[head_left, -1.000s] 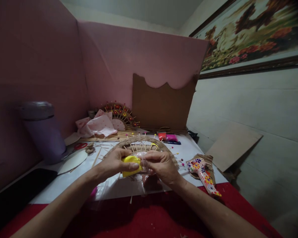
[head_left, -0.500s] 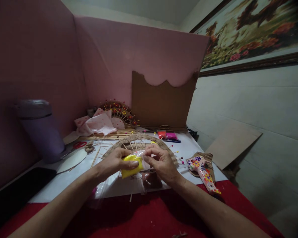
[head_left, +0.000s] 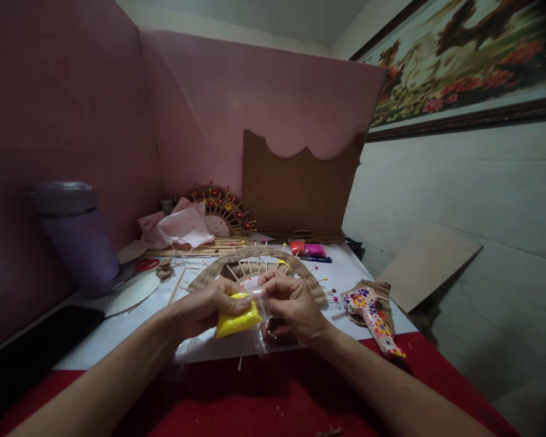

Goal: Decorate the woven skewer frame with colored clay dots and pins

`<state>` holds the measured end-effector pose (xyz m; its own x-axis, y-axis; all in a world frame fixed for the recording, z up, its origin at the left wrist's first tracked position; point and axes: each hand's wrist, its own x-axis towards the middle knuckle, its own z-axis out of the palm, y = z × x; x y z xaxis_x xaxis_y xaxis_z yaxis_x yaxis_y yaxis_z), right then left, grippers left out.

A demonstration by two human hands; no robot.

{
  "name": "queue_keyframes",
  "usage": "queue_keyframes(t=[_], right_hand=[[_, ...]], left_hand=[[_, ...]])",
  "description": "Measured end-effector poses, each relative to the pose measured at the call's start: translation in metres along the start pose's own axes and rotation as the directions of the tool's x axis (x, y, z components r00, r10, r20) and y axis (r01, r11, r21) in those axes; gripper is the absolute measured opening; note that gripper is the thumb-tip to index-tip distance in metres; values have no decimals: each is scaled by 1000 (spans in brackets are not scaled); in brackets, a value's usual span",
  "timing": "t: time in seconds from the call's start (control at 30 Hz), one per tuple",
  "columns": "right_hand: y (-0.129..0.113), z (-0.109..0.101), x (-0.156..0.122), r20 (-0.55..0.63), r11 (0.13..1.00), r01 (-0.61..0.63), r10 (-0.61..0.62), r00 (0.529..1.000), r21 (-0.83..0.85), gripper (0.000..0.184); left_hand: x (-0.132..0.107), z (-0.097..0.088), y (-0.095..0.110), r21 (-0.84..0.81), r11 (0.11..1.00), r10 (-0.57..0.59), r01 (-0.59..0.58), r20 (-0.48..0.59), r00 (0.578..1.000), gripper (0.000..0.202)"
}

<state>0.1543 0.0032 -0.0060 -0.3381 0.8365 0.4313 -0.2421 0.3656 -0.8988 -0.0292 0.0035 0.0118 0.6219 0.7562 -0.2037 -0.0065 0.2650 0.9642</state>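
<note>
A small clear plastic bag of bright yellow modelling clay [head_left: 239, 323] is held between my hands. My left hand [head_left: 212, 306] grips the clay end, thumb on top. The fingers of my right hand [head_left: 295, 306] pinch the clear opening end of the bag. Just behind them lies a half-round woven twine fan shape [head_left: 218, 262] with thin sticks, ball-headed pins round its edge and a small yellow piece on it. My hands cover its lower part. Another clear plastic bag [head_left: 191, 349] lies beneath my left wrist.
A purple tumbler [head_left: 79, 243] and a dark flat object [head_left: 36, 346] are at left, near red-handled scissors [head_left: 146, 264]. Behind stand a decorated fan piece [head_left: 218, 203], cardboard [head_left: 295, 188] and red and pink clay packets [head_left: 313, 249]. A flower-patterned giraffe-like figure [head_left: 368, 312] lies at right.
The yellow clay bag has tilted and dropped slightly toward me. My right hand has turned and its fingers now lie lower along the bag's clear end, covering the brown packet seen before.
</note>
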Motion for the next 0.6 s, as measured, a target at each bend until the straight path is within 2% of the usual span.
queue_keyframes(t=[0.1, 0.17, 0.27, 0.47, 0.6], right_hand=[[3, -1, 0, 17, 990, 82, -81, 997, -117, 11], [5, -2, 0, -17, 983, 95, -99, 995, -159, 12], [7, -4, 1, -83, 987, 50, -63, 995, -154, 13], [2, -2, 2, -135, 982, 60, -85, 987, -181, 3], [1, -1, 1, -222, 973, -41, -10, 975, -225, 5]], left_hand=[[1, 2, 1, 27, 999, 25, -24, -21, 999, 28], [2, 2, 2, 76, 994, 78, -74, -57, 995, 28], [4, 0, 1, 157, 978, 151, -135, -90, 984, 29], [5, -7, 0, 253, 956, 187, -149, -132, 974, 26], [4, -7, 0, 285, 945, 201, -161, -116, 973, 25]])
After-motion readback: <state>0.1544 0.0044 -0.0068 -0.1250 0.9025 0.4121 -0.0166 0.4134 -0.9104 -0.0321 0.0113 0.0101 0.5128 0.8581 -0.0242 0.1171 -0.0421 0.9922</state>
